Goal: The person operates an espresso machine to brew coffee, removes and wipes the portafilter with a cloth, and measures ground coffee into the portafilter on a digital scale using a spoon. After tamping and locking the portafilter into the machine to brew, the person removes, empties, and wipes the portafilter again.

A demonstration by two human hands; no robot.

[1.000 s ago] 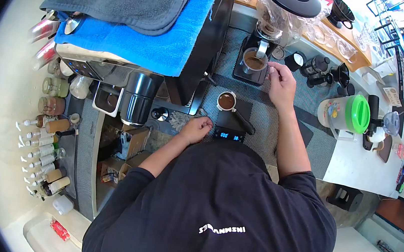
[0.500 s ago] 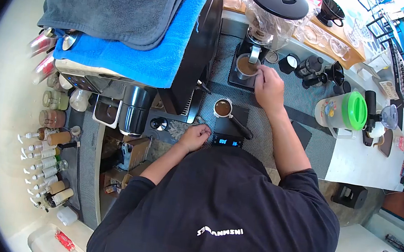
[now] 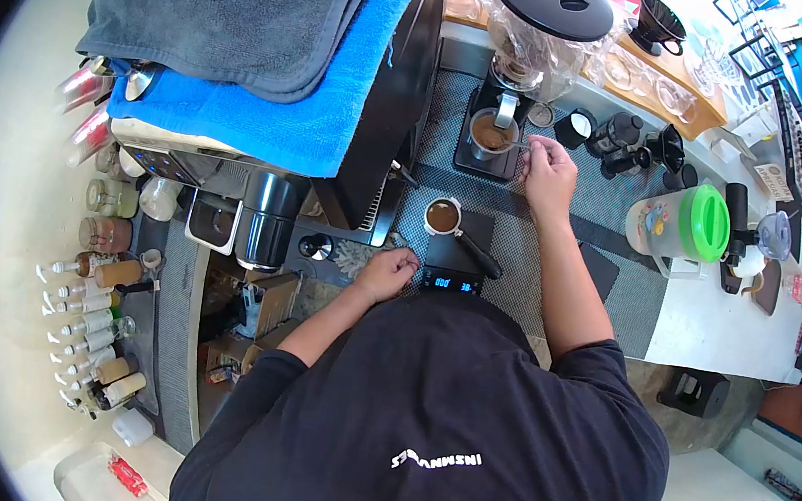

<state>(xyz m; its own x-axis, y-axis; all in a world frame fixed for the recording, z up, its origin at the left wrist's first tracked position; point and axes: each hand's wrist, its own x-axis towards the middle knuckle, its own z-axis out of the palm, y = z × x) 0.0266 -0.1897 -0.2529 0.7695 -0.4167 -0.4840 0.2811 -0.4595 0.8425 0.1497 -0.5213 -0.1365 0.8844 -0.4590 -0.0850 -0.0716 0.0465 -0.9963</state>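
Observation:
My right hand [image 3: 550, 179] is closed on the thin handle of a small spoon [image 3: 514, 143]. The spoon's far end dips into a cup of ground coffee [image 3: 489, 137], which stands under the spout of the coffee grinder [image 3: 505, 110]. Nearer to me, a portafilter [image 3: 443, 217] with brown coffee in its basket rests on the black scale [image 3: 452, 282], its dark handle slanting toward me. The scale's display is lit blue. Beside the scale, my left hand [image 3: 390, 274] rests at the counter edge with its fingers curled; whether anything is in them is hidden.
An espresso machine [image 3: 275, 220] draped with blue and grey towels [image 3: 227, 119] rises on the left. A metal tamper [image 3: 315, 246] stands close to my left hand. Rightward are a pitcher with a green lid [image 3: 703, 222] and a dark carafe [image 3: 619, 132]. Pump bottles [image 3: 91, 325] line the far left.
My right hand has drawn back a little to the right from the cup, bringing the spoon handle into view. My left hand and the portafilter stay where they were.

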